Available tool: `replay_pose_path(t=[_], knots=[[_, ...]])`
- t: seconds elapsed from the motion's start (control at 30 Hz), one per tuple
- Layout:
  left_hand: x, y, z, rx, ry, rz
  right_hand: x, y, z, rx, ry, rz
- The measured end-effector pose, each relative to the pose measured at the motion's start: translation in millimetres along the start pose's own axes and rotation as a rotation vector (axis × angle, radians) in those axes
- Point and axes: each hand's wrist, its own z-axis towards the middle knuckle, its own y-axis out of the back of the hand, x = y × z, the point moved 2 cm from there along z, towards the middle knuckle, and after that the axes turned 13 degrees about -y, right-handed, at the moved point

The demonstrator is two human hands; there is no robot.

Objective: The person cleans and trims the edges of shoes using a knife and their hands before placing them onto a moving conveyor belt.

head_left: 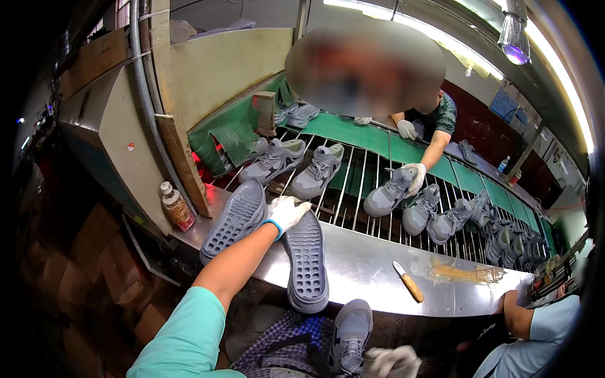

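Note:
My left hand [287, 213], in a white glove, reaches out from a teal sleeve and grips the far end of a grey shoe sole [307, 264] lying tread-up on the steel table [365, 264]. A second grey sole [233, 222] lies just left of it, touching my wrist. Low in the view my gloved right hand [394, 362] is blurred; it holds a grey sneaker [351, 331] against my checkered lap.
Several grey sneakers [318, 170] stand on the barred conveyor [353, 183] beyond the table. A person opposite has a gloved hand [414, 176] on one. A wooden-handled knife [408, 281], a yellowish film strip [463, 272] and a bottle [176, 208] are nearby. Another person's arm [523, 318] enters at right.

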Motion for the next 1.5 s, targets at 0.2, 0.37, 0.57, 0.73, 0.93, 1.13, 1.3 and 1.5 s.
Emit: replay_pose_path(t=[0.2, 0.37, 0.57, 0.73, 0.93, 1.13, 1.3, 1.5], knots=[[17.8, 6.4, 28.4, -0.233, 0.179, -0.317, -60.3, 31.5, 36.8, -0.765, -0.291, -0.805], [71.6, -23.4, 93.6, -0.042, 0.29, -0.933, -124.5, 26.4, 41.7, -0.423, -0.444, -0.68], [34.5, -32.2, 139.6, -0.184, 0.321, -1.033, -150.8, 64.3, 29.0, -0.506, -0.555, -0.528], [-43.3, 67.3, 250.3, -0.376, -0.039, -0.958, -157.4, 78.1, 12.4, -0.527, -0.685, -0.528], [-52.4, 66.2, 283.4, -0.427, -0.202, -0.62, -242.7, 96.0, -3.2, -0.639, -0.601, -0.181], [-59.4, 28.6, 255.6, -0.406, -0.36, 0.028, -224.5, 90.8, -8.0, -0.679, -0.625, -0.197], [-37.8, 14.0, 255.2, -0.261, -0.139, 0.054, -238.8, 114.9, -2.2, -0.628, -0.567, -0.225], [-33.0, 36.7, 181.0, -0.243, -0.341, 0.151, -196.9, 92.2, 35.8, -0.606, -0.595, -0.163]])
